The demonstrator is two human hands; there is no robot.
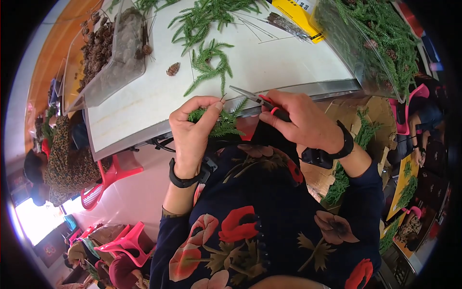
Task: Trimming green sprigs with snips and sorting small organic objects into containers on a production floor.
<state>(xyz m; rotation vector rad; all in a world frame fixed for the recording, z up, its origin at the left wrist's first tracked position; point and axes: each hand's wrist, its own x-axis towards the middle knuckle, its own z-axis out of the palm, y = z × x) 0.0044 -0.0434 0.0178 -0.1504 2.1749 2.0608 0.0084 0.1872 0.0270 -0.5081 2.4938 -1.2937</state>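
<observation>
My left hand (188, 126) pinches a green artificial pine sprig (227, 126) between thumb and forefinger at the table's near edge. A short bit of its stem or wire sticks up past the fingertips. My right hand (304, 118) is wrapped round needle-nose pliers (246, 93) with red and black handles. Their metal tip points left, just above and apart from the pinched stem. Beyond my hands, a curled green sprig (210, 72) and a small brown pine cone (173, 69) lie on the white table (126, 107).
A clear bin (139, 72) of pine cones stands at the left. Another clear bin (370, 72) heaped with green sprigs is at the right, beside a yellow package (296, 14). Loose wires (260, 30) lie at the back. Pink chairs (113, 180) and other people surround the table.
</observation>
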